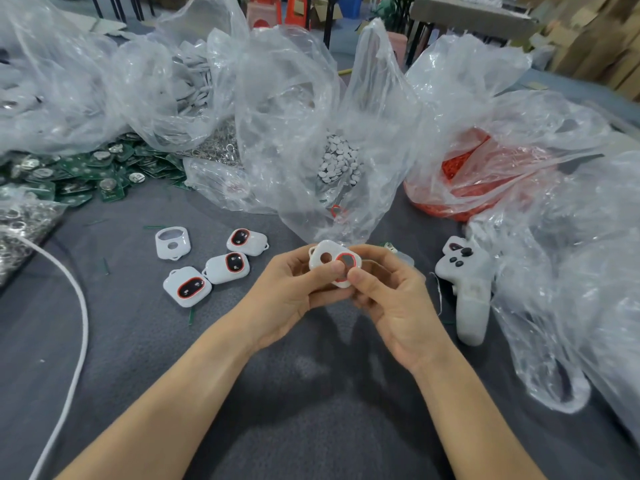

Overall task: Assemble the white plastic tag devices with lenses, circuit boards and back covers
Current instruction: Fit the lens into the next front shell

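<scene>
Surface: grey cloth (311,396) covers the table, with crumpled clear plastic bags heaped along its far side and boxes and table legs blurred beyond.
View: one head camera, looking down at my two bare forearms and hands.
Left hand: my left hand (291,289) has its fingers curled round the tag shell (323,259), thumb lying across its front, fingers behind.
Right hand: my right hand (391,299) pinches the same shell from the other side, thumb tip on its lower edge, fingers tucked behind.
Task piece: the tag shell is lifted off the cloth between both hands at mid-frame, tilted towards me. One round hole is open; beside it sits a red-rimmed oval lens (344,263).
Finished tags: three white tags with red-ringed dark windows lie close together on the cloth to the left, at (187,287), (227,268) and (246,241).
Empty shell: one bare white shell (173,242) lies just left of them.
Circuit boards: a loose pile of green circuit boards (86,174) sits far left.
Bags: one holds small white discs (337,161), another red parts (460,168), another metal rings (20,220).
Controller: a white handheld controller (465,285) lies right of my hands.
Cable: a white cable (81,306) curves along the left edge.
</scene>
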`<state>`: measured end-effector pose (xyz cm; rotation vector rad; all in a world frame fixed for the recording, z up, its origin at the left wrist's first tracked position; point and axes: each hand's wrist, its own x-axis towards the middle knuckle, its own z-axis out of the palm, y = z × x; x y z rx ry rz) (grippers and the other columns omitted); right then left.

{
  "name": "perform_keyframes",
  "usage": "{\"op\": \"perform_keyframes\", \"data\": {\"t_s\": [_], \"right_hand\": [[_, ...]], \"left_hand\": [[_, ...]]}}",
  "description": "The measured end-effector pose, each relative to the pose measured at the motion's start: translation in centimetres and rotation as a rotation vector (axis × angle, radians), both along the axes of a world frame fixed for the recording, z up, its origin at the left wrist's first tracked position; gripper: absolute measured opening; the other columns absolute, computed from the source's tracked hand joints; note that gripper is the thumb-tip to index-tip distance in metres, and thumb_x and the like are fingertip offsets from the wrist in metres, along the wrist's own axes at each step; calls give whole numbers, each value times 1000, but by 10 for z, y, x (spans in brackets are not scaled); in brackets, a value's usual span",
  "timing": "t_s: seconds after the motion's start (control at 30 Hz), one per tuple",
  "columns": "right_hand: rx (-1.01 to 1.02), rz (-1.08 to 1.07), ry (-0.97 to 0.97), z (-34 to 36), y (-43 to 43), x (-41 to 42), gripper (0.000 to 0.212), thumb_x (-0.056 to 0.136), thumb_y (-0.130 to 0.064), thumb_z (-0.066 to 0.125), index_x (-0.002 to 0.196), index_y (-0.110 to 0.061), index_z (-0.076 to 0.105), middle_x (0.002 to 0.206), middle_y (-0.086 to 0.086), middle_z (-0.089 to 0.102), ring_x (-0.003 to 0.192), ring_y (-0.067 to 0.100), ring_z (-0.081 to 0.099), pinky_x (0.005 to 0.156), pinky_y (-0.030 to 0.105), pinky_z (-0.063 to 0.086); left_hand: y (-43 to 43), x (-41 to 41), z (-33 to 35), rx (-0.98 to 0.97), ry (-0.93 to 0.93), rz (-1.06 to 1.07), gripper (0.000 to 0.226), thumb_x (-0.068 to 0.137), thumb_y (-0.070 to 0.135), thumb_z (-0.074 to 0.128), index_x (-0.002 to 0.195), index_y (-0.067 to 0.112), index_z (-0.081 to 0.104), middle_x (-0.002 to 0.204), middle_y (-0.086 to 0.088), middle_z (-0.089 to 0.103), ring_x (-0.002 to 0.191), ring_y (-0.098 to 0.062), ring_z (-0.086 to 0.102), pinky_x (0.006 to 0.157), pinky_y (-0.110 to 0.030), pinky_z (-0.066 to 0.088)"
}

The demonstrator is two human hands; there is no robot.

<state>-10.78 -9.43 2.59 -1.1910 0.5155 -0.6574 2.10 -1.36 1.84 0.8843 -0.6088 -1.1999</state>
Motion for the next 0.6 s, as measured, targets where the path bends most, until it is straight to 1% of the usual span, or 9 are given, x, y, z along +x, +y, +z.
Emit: {"op": "perform_keyframes", "data": {"t_s": [0.1, 0.2, 0.3, 0.4, 0.5, 0.6], "right_hand": [[46, 5, 1, -1, -1, 0, 31, 60, -20, 75, 90, -13, 69, 75, 4, 69, 59, 8, 55, 54, 17, 45], [66, 10, -9, 0, -2, 1, 24, 62, -16, 73, 86, -14, 70, 73, 3, 68, 57, 8, 52, 53, 16, 44], [80, 21, 5, 2, -2, 0, 26, 58, -20, 78, 83, -17, 73, 77, 7, 68, 61, 11, 52, 52, 16, 45], [87, 17, 12, 2, -1, 0, 29, 60, -27, 76, 85, -12, 71, 76, 6, 68, 60, 12, 53, 51, 17, 45], [53, -2, 44, 1, 0, 1, 21, 65, -35, 71, 76, -17, 72, 69, 1, 67, 58, 8, 56, 51, 17, 45], [24, -27, 87, 1, 0, 1, 18, 67, -38, 69, 71, -21, 74, 64, -3, 66, 57, 6, 55, 53, 17, 46]], "left_hand": [[0, 1, 0, 9, -9, -23, 25, 75, 15, 64, 97, 3, 68, 90, -5, 74, 84, -12, 70, 70, -21, 56], [1, 1, 0, 7, -20, -28, 26, 74, 13, 64, 98, 1, 66, 90, -5, 74, 84, -13, 70, 70, -20, 56], [1, 1, 1, 3, -20, -35, 24, 74, 12, 64, 96, 2, 68, 91, -6, 74, 85, -14, 70, 71, -22, 56], [1, 1, 1, 15, -19, -36, 23, 73, 14, 66, 94, 5, 71, 90, -8, 73, 86, -16, 70, 73, -24, 57], [2, 0, 1, 11, -28, -77, 18, 75, 14, 65, 89, 10, 76, 90, -8, 73, 87, -17, 71, 74, -23, 56], [2, -2, 1, 5, -25, -102, 17, 77, 13, 64, 89, 11, 76, 91, -7, 74, 88, -17, 71, 74, -22, 56]]}}
